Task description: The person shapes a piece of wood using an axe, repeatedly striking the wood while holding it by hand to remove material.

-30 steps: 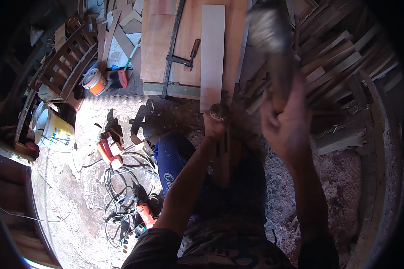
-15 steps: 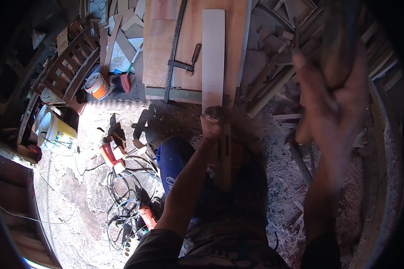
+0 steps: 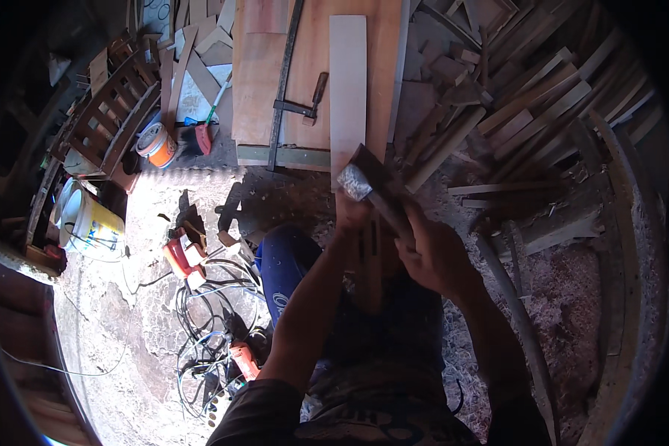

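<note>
My right hand (image 3: 440, 256) is closed round the handle of a mallet (image 3: 369, 167), whose blocky dark head has one pale, worn face. Directly under that head is my left hand (image 3: 353, 213), its fingers curled closed. What it grips is covered by the mallet. Below my left hand, a narrow wooden piece (image 3: 371, 275) with dark slots cut in it lies between my legs. Beyond the hands a long pale board (image 3: 348, 89) stretches away over a wide wooden panel (image 3: 316, 44).
A bar clamp (image 3: 296, 108) rests on the panel. Scrap wood (image 3: 539, 111) is piled at the far right. To the left are an orange bucket (image 3: 156, 145), a white bucket (image 3: 97, 227), a red power tool (image 3: 182, 256) and tangled cables (image 3: 201, 312). Shavings litter the floor.
My right hand has swung the mallet down and leftward from the upper right to just over my left hand. The left hand has stayed nearly in place.
</note>
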`<state>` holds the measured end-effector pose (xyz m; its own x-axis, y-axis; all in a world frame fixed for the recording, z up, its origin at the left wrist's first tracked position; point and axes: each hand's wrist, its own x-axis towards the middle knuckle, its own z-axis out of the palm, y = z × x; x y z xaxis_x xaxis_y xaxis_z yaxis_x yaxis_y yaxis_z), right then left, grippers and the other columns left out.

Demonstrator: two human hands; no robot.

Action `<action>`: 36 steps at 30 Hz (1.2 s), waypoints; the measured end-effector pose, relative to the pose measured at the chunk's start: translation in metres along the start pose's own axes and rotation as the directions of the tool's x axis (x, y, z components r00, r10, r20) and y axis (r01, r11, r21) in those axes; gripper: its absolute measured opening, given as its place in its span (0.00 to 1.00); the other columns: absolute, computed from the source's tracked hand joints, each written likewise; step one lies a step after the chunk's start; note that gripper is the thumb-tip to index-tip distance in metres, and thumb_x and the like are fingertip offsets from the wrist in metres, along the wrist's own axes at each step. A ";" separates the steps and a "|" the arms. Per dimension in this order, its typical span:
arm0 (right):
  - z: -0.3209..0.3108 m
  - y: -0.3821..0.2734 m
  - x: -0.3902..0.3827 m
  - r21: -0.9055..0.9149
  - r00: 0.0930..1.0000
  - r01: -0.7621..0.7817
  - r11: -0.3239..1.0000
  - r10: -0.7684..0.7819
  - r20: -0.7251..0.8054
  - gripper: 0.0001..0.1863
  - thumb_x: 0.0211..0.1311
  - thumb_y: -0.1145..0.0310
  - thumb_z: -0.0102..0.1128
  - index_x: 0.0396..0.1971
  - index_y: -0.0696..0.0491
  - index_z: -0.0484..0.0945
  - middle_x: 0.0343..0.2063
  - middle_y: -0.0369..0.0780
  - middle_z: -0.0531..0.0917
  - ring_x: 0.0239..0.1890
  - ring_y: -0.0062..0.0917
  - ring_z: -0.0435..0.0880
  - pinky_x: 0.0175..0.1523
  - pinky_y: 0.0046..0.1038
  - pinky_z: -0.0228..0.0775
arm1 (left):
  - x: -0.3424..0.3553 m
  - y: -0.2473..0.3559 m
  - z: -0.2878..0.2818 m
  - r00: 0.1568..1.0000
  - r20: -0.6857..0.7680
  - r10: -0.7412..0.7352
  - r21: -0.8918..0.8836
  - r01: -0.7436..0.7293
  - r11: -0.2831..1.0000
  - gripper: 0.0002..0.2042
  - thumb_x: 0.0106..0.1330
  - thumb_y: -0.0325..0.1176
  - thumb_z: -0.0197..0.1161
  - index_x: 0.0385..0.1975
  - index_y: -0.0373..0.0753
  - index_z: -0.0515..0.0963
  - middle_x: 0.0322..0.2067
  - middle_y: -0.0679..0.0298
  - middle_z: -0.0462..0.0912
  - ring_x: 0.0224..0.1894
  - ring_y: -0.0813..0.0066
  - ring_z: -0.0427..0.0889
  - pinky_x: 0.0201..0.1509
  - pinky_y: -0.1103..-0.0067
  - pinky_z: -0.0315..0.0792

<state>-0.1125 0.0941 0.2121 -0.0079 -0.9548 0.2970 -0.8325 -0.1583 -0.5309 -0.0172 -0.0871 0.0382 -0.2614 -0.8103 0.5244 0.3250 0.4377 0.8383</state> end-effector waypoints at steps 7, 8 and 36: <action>-0.101 -0.047 0.077 0.133 0.831 0.029 0.991 0.050 -0.554 0.34 0.60 0.79 0.62 0.66 0.52 0.62 0.40 0.45 0.82 0.33 0.28 0.84 0.38 0.28 0.78 | 0.003 -0.028 0.000 0.981 -0.047 -0.188 0.135 0.192 0.972 0.02 0.59 0.26 0.65 0.28 0.35 0.80 0.28 0.67 0.84 0.32 0.78 0.82 0.36 0.78 0.75; -0.080 -0.034 0.073 0.123 0.848 0.069 0.990 0.007 -0.531 0.35 0.59 0.79 0.63 0.66 0.52 0.61 0.39 0.47 0.82 0.33 0.33 0.85 0.38 0.30 0.78 | -0.004 -0.029 -0.001 0.990 -0.063 -0.128 0.117 0.135 0.984 0.04 0.58 0.27 0.67 0.31 0.35 0.81 0.30 0.66 0.85 0.33 0.78 0.83 0.37 0.77 0.76; 0.050 0.073 -0.028 -0.052 0.934 -0.291 0.955 0.296 0.201 0.37 0.56 0.71 0.62 0.66 0.55 0.59 0.38 0.58 0.82 0.41 0.56 0.82 0.45 0.50 0.76 | -0.027 -0.005 0.009 0.991 -0.137 -0.006 0.524 0.078 0.848 0.13 0.57 0.28 0.67 0.42 0.34 0.81 0.36 0.59 0.87 0.39 0.78 0.84 0.42 0.77 0.77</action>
<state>-0.1452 0.0963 0.1257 -0.1424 -0.9890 -0.0394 -0.8219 0.1403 -0.5520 -0.0201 -0.0636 0.0208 -0.1361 -0.8589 0.4938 -0.2210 0.5122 0.8300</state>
